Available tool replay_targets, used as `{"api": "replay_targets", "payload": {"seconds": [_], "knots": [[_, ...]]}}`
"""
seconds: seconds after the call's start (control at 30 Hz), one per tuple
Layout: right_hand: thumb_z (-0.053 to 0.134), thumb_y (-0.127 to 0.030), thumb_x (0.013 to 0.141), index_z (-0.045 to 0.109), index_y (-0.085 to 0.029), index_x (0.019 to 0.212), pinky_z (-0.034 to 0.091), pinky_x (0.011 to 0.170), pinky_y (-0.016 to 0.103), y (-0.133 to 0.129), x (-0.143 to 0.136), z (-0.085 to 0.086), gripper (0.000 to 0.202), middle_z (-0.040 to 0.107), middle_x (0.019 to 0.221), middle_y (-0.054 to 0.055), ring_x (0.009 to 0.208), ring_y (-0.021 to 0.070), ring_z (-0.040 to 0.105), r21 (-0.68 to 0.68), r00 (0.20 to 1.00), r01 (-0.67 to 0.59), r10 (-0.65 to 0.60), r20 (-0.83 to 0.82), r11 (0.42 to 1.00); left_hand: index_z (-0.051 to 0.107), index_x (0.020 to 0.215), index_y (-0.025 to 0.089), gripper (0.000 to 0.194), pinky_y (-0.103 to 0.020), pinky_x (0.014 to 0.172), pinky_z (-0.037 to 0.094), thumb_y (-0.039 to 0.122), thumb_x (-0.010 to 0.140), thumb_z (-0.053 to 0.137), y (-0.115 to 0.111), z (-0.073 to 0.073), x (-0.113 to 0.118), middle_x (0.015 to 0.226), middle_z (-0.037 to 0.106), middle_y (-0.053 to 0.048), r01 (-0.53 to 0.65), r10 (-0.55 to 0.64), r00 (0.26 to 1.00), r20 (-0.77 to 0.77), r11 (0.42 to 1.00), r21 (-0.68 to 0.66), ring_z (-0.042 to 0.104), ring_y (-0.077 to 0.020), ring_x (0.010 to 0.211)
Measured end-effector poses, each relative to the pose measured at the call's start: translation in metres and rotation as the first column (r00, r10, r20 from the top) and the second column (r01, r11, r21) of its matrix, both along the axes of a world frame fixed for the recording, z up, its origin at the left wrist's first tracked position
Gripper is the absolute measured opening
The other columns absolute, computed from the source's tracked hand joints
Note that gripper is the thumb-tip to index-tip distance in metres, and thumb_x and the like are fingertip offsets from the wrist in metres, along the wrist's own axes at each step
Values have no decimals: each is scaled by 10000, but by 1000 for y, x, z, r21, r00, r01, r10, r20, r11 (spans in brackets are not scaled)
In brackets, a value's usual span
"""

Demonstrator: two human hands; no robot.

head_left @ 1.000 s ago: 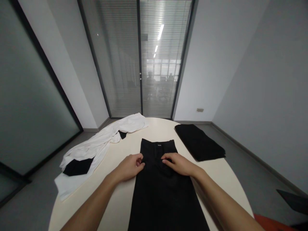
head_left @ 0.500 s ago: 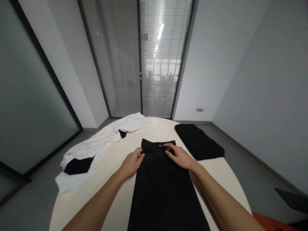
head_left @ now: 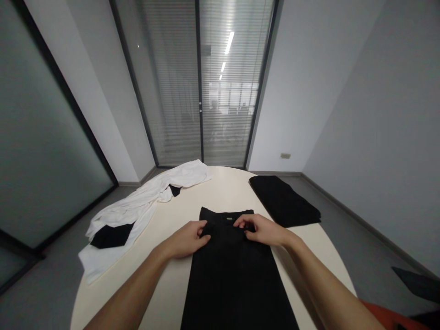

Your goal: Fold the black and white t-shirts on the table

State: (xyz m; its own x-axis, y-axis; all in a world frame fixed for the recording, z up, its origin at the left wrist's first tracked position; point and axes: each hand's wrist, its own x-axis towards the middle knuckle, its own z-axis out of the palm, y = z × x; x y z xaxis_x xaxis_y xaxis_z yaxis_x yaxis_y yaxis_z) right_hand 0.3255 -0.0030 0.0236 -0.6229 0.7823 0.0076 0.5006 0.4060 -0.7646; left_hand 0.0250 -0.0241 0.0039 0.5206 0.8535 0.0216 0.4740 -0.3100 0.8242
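Note:
A long black garment [head_left: 237, 279] lies flat on the table, its waistband end pointing away from me and its near end running out of view. A small pale label shows inside the waistband [head_left: 228, 219]. My left hand [head_left: 192, 238] pinches the waistband's left side between thumb and fingers. At the right side my right hand [head_left: 259, 228] grips the same edge, thumb below and curled fingers above. Whether the garment is a skirt or trousers I cannot tell.
A rumpled white garment [head_left: 147, 201] with black patches stretches along the table's left edge. At the right rim lies a folded black cloth stack [head_left: 285, 201]. The round cream table [head_left: 227, 185] stands before a glass partition with blinds. Something orange-red [head_left: 388, 316] shows at lower right.
Both hands have drawn the waistband end a little toward me. The label inside shows more clearly. The white garment and the folded black stack have stayed put.

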Motion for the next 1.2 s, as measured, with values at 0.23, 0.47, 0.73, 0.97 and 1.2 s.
{"api": "replay_targets", "payload": {"seconds": [0.23, 0.47, 0.73, 0.97, 1.2], "knots": [[571, -316, 891, 626, -206, 1245, 493, 770, 312, 19, 4, -14, 375, 702, 1067, 69, 851, 186, 632, 271, 954, 298, -293, -63, 915, 650, 977, 186, 239, -290, 733, 456, 391, 907, 548, 14, -12, 8, 887, 695, -46, -288, 267, 954, 138, 944, 159, 621, -201, 796], [567, -134, 729, 655, -178, 1180, 484, 748, 296, 27, 22, -28, 462, 685, 1069, 66, 773, 155, 604, 198, 947, 308, -320, 28, 931, 631, 940, 230, 115, -272, 679, 398, 314, 891, 568, 15, -23, 12, 799, 681, -13, -370, 396, 917, -54, 891, 262, 628, -189, 725], [533, -250, 842, 616, -224, 1180, 511, 851, 368, 37, 21, -35, 349, 636, 1224, 88, 947, 198, 613, 247, 890, 447, -401, -216, 860, 608, 1074, 256, 181, -306, 766, 464, 337, 913, 586, 25, -27, 11, 961, 757, -57, -480, 491, 871, -10, 855, 195, 710, -251, 907], [550, -254, 841, 668, -215, 1036, 517, 874, 365, 52, 19, -56, 231, 669, 1087, 70, 881, 182, 639, 276, 865, 494, -435, -250, 824, 581, 1130, 244, 232, -291, 741, 484, 330, 915, 591, 34, -38, 10, 1021, 770, -66, -514, 517, 855, 35, 836, 193, 728, -217, 842], [622, -254, 806, 640, -216, 1127, 547, 880, 390, 60, 24, -69, 324, 693, 1151, 96, 940, 213, 684, 147, 820, 555, -508, -264, 819, 528, 1253, 227, 365, -265, 649, 495, 284, 899, 594, 41, -46, 6, 938, 745, -37, -538, 524, 843, 125, 827, 163, 683, -161, 642]]}}
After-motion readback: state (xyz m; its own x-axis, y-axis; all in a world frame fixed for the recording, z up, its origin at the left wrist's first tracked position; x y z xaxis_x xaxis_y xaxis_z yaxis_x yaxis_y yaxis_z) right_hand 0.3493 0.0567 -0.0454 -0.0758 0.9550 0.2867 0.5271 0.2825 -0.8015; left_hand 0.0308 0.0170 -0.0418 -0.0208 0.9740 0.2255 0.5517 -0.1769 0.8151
